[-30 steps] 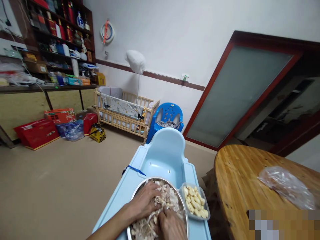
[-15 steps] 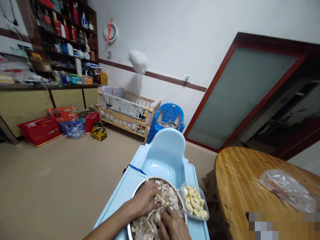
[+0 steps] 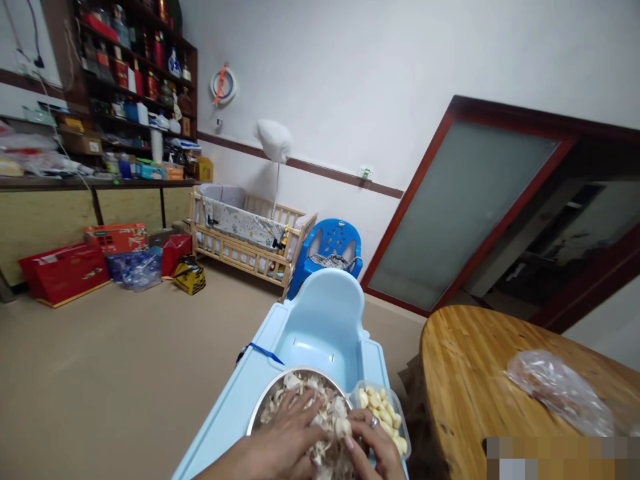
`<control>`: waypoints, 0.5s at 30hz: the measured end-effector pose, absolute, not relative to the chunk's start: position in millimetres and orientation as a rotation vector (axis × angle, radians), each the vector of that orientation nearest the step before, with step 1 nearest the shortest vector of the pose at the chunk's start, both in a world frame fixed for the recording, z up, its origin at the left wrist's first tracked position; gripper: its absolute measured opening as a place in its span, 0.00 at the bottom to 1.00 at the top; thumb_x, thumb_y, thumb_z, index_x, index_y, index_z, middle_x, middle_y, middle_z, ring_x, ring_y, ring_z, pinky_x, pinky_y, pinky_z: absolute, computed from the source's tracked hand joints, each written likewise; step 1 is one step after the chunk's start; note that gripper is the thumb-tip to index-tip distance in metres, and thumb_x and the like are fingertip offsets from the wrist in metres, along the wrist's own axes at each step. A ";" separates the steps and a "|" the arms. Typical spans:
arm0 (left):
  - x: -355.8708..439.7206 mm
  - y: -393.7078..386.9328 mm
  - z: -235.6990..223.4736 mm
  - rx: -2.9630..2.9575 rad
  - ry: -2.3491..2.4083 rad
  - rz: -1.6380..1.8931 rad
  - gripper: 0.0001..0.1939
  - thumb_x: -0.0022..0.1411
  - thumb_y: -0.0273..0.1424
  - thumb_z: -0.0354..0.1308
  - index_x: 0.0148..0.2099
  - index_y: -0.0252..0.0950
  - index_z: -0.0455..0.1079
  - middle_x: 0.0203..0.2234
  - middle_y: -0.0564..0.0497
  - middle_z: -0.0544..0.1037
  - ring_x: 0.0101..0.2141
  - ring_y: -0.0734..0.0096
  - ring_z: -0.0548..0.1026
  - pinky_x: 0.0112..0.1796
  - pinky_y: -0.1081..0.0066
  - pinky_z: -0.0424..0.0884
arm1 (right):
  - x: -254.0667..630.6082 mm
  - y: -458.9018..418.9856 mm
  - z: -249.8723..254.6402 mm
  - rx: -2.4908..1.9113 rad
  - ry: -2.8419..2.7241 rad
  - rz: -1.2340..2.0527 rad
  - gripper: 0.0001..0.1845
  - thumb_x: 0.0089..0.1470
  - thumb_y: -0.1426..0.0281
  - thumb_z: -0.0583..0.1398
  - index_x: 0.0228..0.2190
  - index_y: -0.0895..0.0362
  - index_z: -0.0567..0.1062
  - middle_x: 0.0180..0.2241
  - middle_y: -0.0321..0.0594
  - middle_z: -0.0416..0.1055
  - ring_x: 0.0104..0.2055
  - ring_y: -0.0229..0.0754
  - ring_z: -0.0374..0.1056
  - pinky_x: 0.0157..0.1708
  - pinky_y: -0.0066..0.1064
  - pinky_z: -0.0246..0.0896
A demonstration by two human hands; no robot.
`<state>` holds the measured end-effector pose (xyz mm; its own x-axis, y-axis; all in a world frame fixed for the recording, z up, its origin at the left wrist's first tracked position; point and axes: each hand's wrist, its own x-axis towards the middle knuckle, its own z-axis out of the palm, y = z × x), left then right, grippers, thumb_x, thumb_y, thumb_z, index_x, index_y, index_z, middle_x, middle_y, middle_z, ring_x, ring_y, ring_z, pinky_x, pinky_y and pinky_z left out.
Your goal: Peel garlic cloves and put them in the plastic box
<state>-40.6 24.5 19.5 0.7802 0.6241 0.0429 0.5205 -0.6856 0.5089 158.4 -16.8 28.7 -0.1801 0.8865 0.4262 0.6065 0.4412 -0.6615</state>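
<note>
A round metal bowl [image 3: 253,419] full of garlic skins and garlic pieces [image 3: 295,383] rests on the light blue tray of a child's high chair. My left hand [image 3: 293,433] lies over the skins, palm down with its fingers spread. At the bowl's right side, my right hand [image 3: 377,445], with a ring on one finger, pinches a pale garlic clove [image 3: 342,428] between thumb and fingertips. Beside the bowl stands a clear plastic container [image 3: 409,440] of peeled garlic cloves [image 3: 383,407], its near part partly behind my right hand.
The light blue high chair [image 3: 327,300] faces me. To the right is a round wooden table [image 3: 465,373] with a clear plastic bag [image 3: 560,387]. Farther off are a blue chair [image 3: 333,240], a wooden crib [image 3: 240,260], red bags [image 3: 65,273] and a crowded shelf [image 3: 140,100].
My right hand has moved right, from inside the bowl to its edge by the container, pinching a clove. My left hand's fingers have spread over the skins. The view has shifted slightly.
</note>
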 end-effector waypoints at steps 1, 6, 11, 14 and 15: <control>-40.2 24.0 20.5 2.492 0.843 0.274 0.26 0.51 0.27 0.61 0.53 0.42 0.63 0.61 0.41 0.54 0.59 0.41 0.49 0.52 0.38 0.47 | 158.9 -14.1 28.3 -1.266 -1.859 0.419 0.12 0.54 0.61 0.56 0.32 0.52 0.76 0.35 0.42 0.74 0.39 0.44 0.71 0.38 0.28 0.66; -39.2 28.3 4.8 2.542 0.835 0.299 0.26 0.51 0.33 0.62 0.53 0.43 0.63 0.61 0.40 0.53 0.58 0.35 0.49 0.50 0.36 0.49 | 159.3 1.7 15.1 -1.329 -1.835 0.472 0.12 0.54 0.63 0.56 0.33 0.54 0.77 0.44 0.46 0.73 0.47 0.47 0.68 0.48 0.34 0.61; -42.0 32.0 -17.2 2.642 0.914 0.720 0.15 0.56 0.31 0.57 0.47 0.44 0.68 0.54 0.43 0.67 0.53 0.47 0.63 0.49 0.48 0.61 | 154.7 12.2 -5.2 -1.345 -1.856 0.548 0.12 0.54 0.65 0.55 0.35 0.55 0.77 0.49 0.48 0.69 0.51 0.49 0.65 0.50 0.39 0.59; -46.0 31.3 -17.0 2.646 0.904 0.942 0.13 0.55 0.26 0.55 0.44 0.41 0.70 0.47 0.43 0.72 0.46 0.56 0.69 0.46 0.57 0.65 | 150.6 14.9 -14.5 -1.327 -1.822 0.510 0.12 0.54 0.64 0.56 0.35 0.55 0.76 0.49 0.47 0.69 0.51 0.48 0.65 0.50 0.39 0.59; -47.1 30.8 -15.5 2.628 0.904 0.988 0.13 0.55 0.25 0.55 0.43 0.41 0.70 0.46 0.44 0.72 0.45 0.57 0.70 0.46 0.58 0.65 | 149.7 15.6 -17.4 -1.320 -1.805 0.476 0.12 0.54 0.64 0.56 0.36 0.54 0.76 0.49 0.47 0.69 0.51 0.48 0.66 0.50 0.38 0.60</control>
<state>-47.1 30.8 -15.5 0.5916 0.6048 0.5331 0.4773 -0.7956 0.3731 149.7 15.6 -17.4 -0.1039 0.9119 0.3971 0.5974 0.3765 -0.7081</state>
